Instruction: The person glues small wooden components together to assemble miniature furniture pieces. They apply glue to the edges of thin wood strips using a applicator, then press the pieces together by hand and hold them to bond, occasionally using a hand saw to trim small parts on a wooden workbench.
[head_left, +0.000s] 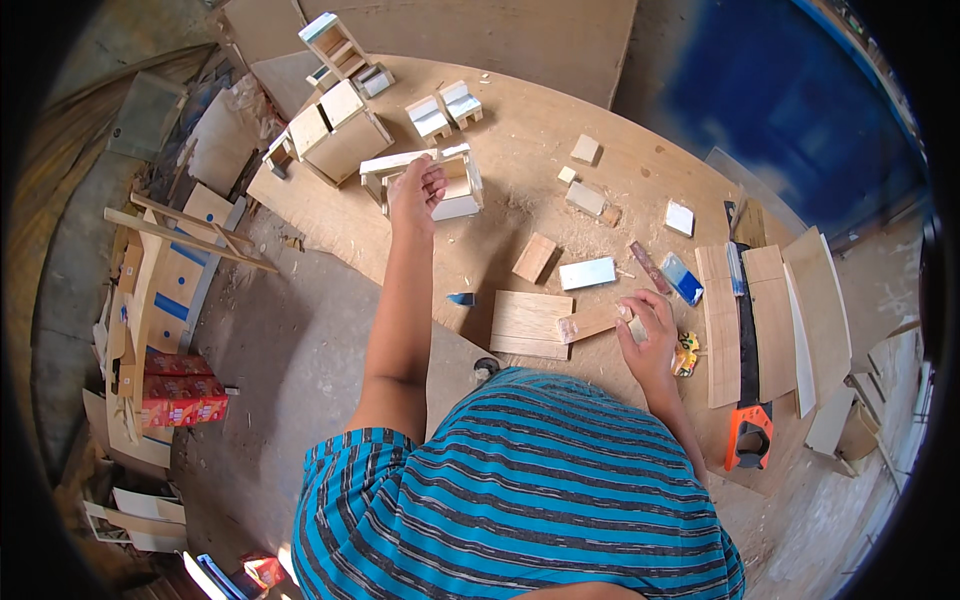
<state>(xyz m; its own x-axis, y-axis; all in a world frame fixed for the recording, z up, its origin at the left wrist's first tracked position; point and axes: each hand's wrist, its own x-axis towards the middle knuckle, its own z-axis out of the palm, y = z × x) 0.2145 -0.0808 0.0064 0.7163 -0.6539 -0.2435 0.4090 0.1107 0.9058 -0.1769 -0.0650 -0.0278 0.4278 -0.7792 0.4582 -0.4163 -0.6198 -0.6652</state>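
My left hand [418,188] is stretched out over a small open wooden box [458,207] with white-painted sides, its fingers loosely bent and apart. Whether it touches the box cannot be told. Near my body, my right hand [650,332] is closed on one end of a short wooden strip [588,324], with thumb and fingertips around it. The strip's other end lies over a flat square wooden board [522,324]. Just beyond are a plain wood block [536,257] and a white-faced block [588,273].
Miniature wooden furniture, including a cabinet [340,140] and two small chairs [445,110], stands at the far left of the worktable. An orange-handled saw [748,436] lies among boards [717,330] on the right. A blue-and-white block [683,279] and sawdust are nearby. Red cartons [184,390] sit left.
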